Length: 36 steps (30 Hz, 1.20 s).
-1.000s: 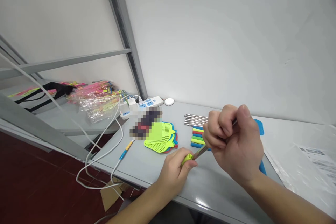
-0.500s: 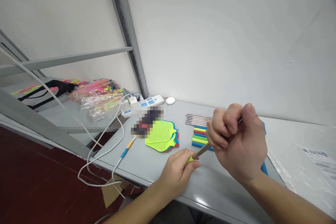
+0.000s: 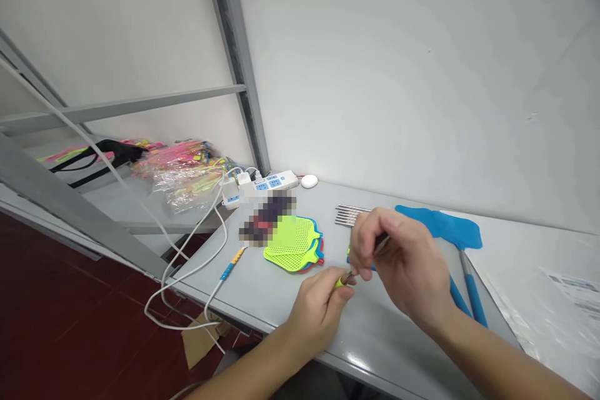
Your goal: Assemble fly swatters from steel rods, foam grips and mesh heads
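Note:
My left hand (image 3: pixel 316 307) is closed around a yellow-green handle (image 3: pixel 338 284), with only the handle's end showing past the thumb. A metal rod (image 3: pixel 347 276) comes out of that end toward my right hand (image 3: pixel 407 269), whose curled fingers grip it close to the handle. Fly swatter heads (image 3: pixel 291 245) in yellow-green, blue and red lie stacked left of my hands. Behind my right hand are several loose metal rods (image 3: pixel 347 215). Coloured handles lie there too, mostly hidden by that hand. To the right rest blue fly swatters (image 3: pixel 440 225) with rods and blue handles attached.
A white power strip (image 3: pixel 274 181) with plugged-in cables and a white oval object (image 3: pixel 309 181) sit at the back. A pixelated dark item is beside the swatter heads. Plastic packaging (image 3: pixel 557 300) covers the right side; bagged colourful goods (image 3: pixel 182 169) lie on the left shelf.
My right hand has moved down and left along the rod, closer to my left hand. The blue swatters behind it have come into sight. My left hand still holds the handle.

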Motion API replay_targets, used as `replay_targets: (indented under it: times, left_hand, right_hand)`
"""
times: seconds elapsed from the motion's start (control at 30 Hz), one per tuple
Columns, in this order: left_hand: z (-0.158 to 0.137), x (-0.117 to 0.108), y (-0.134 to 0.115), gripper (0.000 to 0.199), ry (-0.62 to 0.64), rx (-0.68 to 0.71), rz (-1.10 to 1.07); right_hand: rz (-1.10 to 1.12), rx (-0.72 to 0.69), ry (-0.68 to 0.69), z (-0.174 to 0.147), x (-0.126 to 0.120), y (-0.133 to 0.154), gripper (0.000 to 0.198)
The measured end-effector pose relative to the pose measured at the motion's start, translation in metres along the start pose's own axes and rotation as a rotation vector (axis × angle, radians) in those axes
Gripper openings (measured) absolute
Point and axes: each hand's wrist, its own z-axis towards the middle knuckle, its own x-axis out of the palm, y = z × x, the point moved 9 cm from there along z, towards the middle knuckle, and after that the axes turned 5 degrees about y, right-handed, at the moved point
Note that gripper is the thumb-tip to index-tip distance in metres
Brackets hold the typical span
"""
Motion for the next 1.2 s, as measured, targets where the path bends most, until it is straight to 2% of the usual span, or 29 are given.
replay_targets:
  times: [0.1,0.2,0.27,0.4,0.47,0.57,0.67,0.77,0.83,0.9,0.97,1.03,1.13,1.2]
  left_hand:
    - [0.000,-0.001,0.004,0.030,-0.019,-0.036,-0.046]
    - [0.001,0.002,0.006,0.029,-0.021,-0.098,-0.117]
    - [0.003,0.005,0.009,0.032,-0.029,-0.196,-0.262]
    - [0.016,0.007,0.011,0.043,-0.068,-0.416,-0.817]
    - [0.029,0.004,0.005,0.047,-0.063,-0.444,-1.051]
    - [0.048,0.001,-0.006,0.046,-0.035,-0.477,-1.286]
    - [0.058,-0.002,-0.014,0.039,-0.118,-0.471,-1.447]
    - [0.059,-0.006,-0.019,0.039,-0.208,-0.502,-1.543]
    - [0.056,-0.016,-0.021,0.040,-0.276,-0.533,-1.560]
    - [0.054,-0.033,-0.023,0.038,-0.345,-0.532,-1.560]
    - [0.054,-0.050,-0.030,0.037,-0.382,-0.484,-1.571]
    - [0.056,-0.060,-0.040,0.037,-0.365,-0.408,-1.580]
    - [0.059,-0.061,-0.052,0.035,-0.291,-0.330,-1.490]
    - [0.060,-0.060,-0.053,0.033,-0.271,-0.299,-1.309]
  right_hand:
    - [-0.027,0.108,-0.029,0.000,-0.001,-0.015,0.021]
    - [0.048,0.162,-0.088,0.001,-0.005,-0.026,0.025]
    - [0.104,0.146,-0.116,0.002,-0.009,-0.025,0.021]
    - [0.188,0.006,-0.244,0.006,-0.028,0.002,0.021]
    - [0.201,-0.080,-0.309,0.008,-0.037,0.020,0.021]
    - [0.188,-0.201,-0.401,0.007,-0.045,0.043,0.021]
    - [0.116,-0.310,-0.423,0.000,-0.040,0.061,0.025]
    - [-0.122,-0.345,-0.350,-0.016,-0.028,0.077,0.029]
    - [-0.428,-0.265,-0.307,-0.033,-0.025,0.084,0.025]
    - [-0.786,-0.115,-0.254,-0.051,-0.027,0.084,0.018]
    - [-1.067,0.040,-0.131,-0.070,-0.030,0.073,0.019]
    - [-1.238,0.148,0.022,-0.087,-0.030,0.056,0.020]
    - [-1.386,0.237,0.166,-0.106,-0.025,0.029,0.022]
    - [-1.443,0.274,0.210,-0.112,-0.022,0.014,0.024]
